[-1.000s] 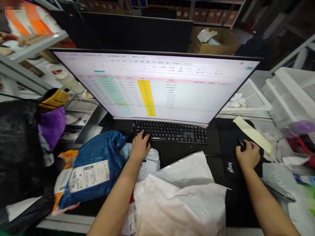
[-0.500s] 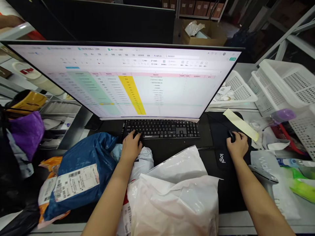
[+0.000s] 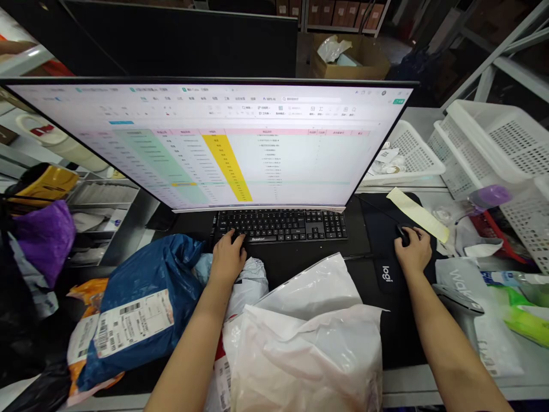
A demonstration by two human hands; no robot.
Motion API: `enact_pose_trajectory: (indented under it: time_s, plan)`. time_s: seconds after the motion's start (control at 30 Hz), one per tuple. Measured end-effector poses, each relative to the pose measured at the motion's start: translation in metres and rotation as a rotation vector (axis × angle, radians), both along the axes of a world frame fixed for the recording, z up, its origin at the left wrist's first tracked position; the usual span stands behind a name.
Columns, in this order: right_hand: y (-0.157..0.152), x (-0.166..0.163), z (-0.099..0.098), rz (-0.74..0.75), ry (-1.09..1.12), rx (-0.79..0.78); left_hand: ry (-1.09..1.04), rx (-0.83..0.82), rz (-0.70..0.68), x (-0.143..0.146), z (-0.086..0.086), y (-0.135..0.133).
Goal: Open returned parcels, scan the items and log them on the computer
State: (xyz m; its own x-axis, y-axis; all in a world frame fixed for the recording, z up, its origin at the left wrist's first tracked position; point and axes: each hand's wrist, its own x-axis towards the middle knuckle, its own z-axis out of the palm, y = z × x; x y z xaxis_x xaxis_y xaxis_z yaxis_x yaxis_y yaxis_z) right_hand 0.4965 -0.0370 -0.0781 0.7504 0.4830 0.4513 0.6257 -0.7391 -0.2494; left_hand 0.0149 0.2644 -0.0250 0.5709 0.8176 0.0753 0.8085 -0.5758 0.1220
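Observation:
My left hand [image 3: 229,256] rests at the lower left of the black keyboard [image 3: 283,224], fingers apart on the keys and holding nothing. At the right, my right hand [image 3: 414,252] is closed over a black computer mouse [image 3: 402,234] on the dark mouse pad [image 3: 386,309]. Behind the keyboard stands a monitor [image 3: 291,160] showing a spreadsheet with green and yellow columns. Between my forearms lies a white plastic mailer bag [image 3: 304,355]. A blue mailer bag [image 3: 141,286] with a printed label sits left of my left forearm.
White perforated baskets [image 3: 493,143] stand at the right. A barcode scanner [image 3: 458,303] lies beside my right forearm, near a grey bag [image 3: 497,343]. A yellow paper strip [image 3: 418,214] crosses the pad's edge. Purple plastic [image 3: 45,237] and a divided tray [image 3: 128,229] are at the left.
The view has shifted slightly, so the monitor sits a little lower and farther left. Both hands keep their places on the keyboard and mouse.

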Motion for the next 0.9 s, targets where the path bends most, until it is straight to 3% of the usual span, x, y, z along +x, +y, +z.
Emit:
enact_pose_trajectory:
  time_s: [0.9]
  plan:
    - [-0.0005, 0.0007, -0.0003, 0.011, 0.003, 0.021, -0.015, 0.014, -0.025, -0.0021, -0.0009, 0.0004]
